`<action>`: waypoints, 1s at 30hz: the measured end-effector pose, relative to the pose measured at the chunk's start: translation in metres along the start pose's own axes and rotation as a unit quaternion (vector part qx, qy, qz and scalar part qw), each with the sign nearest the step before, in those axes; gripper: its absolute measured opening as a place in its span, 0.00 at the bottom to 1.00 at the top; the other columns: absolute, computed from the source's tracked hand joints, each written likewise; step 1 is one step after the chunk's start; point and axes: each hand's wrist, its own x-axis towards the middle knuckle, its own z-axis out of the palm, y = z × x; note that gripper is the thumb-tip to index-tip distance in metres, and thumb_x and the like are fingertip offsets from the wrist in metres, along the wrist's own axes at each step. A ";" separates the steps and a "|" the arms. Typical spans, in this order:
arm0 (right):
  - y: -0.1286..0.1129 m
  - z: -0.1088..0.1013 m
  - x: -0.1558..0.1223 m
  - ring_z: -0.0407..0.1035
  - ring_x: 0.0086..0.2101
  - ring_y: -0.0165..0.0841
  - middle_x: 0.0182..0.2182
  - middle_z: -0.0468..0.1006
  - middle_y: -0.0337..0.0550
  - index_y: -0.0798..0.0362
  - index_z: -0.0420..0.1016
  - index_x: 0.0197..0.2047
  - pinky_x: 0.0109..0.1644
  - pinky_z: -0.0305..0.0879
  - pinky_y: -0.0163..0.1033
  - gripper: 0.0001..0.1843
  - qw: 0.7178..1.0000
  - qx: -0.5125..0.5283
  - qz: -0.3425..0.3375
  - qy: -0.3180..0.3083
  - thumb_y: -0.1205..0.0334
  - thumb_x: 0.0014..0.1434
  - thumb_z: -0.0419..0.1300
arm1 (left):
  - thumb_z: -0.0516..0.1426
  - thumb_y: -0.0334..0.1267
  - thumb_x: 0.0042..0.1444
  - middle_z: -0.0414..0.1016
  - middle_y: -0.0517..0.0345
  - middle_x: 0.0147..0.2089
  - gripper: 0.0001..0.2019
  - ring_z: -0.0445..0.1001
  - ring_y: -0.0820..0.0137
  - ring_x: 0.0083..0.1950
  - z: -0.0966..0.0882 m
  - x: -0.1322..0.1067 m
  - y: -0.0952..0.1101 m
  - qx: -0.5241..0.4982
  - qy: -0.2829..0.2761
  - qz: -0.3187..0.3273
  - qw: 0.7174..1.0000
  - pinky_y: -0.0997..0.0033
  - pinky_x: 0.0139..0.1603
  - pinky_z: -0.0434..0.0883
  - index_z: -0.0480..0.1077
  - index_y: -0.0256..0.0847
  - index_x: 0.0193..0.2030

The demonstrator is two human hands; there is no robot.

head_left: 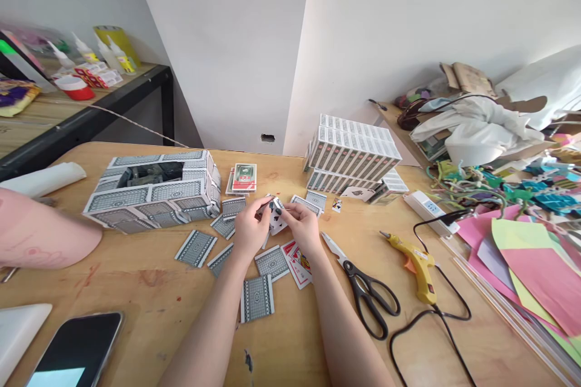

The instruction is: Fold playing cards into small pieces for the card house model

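Between my two hands, above the middle of the table, is a playing card (pixel 277 222) with black pips, its face towards me. My left hand (pixel 249 225) pinches its left side, and my right hand (pixel 303 227) grips the right edge with thumb and fingers. Beneath and around them lie several patterned-back cards (pixel 257 298), some with edges folded up. Two red-printed face cards (pixel 297 266) rest face up by my right wrist. To the left stands a tissue-box-shaped box covered in cards (pixel 154 196), with an opening on top holding something dark.
Black-handled scissors (pixel 363 287) and a yellow glue gun (pixel 415 263) with its cord lie at right, near a power strip (pixel 431 211). Behind are stacked card decks (pixel 354 151) and a small deck pile (pixel 244 177). Coloured paper (pixel 535 266) lies far right; a phone (pixel 77 347) lies front left.
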 end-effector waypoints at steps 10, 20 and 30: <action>-0.004 0.001 -0.003 0.66 0.23 0.30 0.21 0.74 0.39 0.55 0.72 0.26 0.26 0.62 0.33 0.16 0.995 -0.089 -0.048 0.015 0.50 0.53 0.55 | 0.50 0.33 0.55 0.77 0.54 0.46 0.14 0.75 0.67 0.45 0.001 0.000 -0.002 0.022 -0.004 0.015 1.000 0.68 0.47 0.71 0.72 0.40 0.45; -0.001 0.003 -0.001 0.67 0.19 0.32 0.22 0.76 0.39 0.53 0.72 0.32 0.18 0.63 0.35 0.18 0.999 0.024 0.027 0.011 0.47 0.46 0.60 | 0.48 0.30 0.54 0.75 0.56 0.49 0.17 0.73 0.68 0.50 0.001 -0.001 0.001 0.003 -0.030 0.019 0.999 0.68 0.50 0.70 0.71 0.42 0.48; 0.000 -0.002 0.000 0.67 0.20 0.31 0.24 0.75 0.40 0.55 0.73 0.31 0.23 0.67 0.37 0.16 0.997 0.063 0.014 0.046 0.49 0.47 0.61 | 0.50 0.32 0.53 0.74 0.55 0.50 0.16 0.70 0.66 0.53 -0.002 -0.001 0.004 -0.024 -0.058 0.058 0.996 0.64 0.55 0.68 0.73 0.41 0.46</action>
